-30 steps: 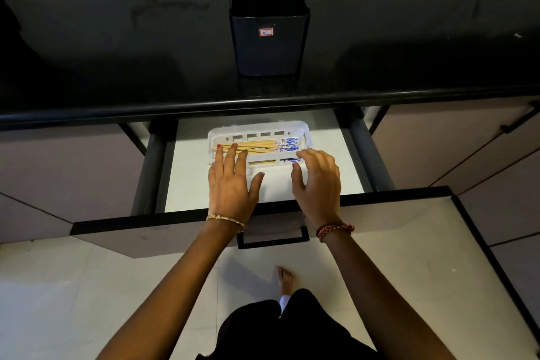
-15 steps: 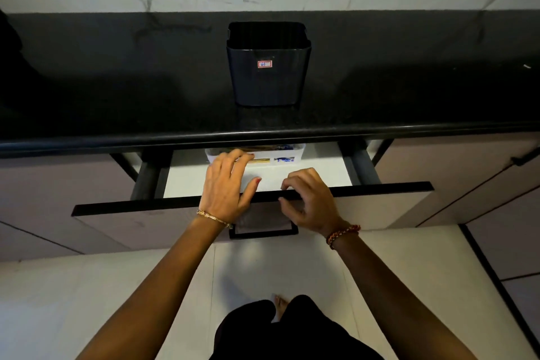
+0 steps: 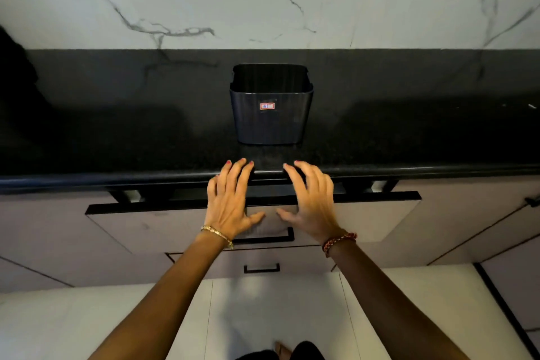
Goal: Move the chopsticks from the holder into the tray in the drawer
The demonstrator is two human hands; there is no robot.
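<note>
Both hands, the left hand and right hand, rest released, fingers spread, on the drawer front. The dark holder stands on the counter just behind the drawer.

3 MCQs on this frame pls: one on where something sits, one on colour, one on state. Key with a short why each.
1. Where is the holder?
A. on the countertop, behind the hands
B. inside the drawer
C. on the floor

2. What colour is the countertop?
A. white
B. black
C. wooden brown

3. What state is the drawer in?
A. pulled fully out
B. removed
C. nearly shut, only a narrow gap left

Key:
1 A: it stands on the counter just beyond the left hand and right hand.
2 B: the slab is black under a white marble wall.
3 C: its front sits just proud of the cabinet, both hands spread open against it.
</note>
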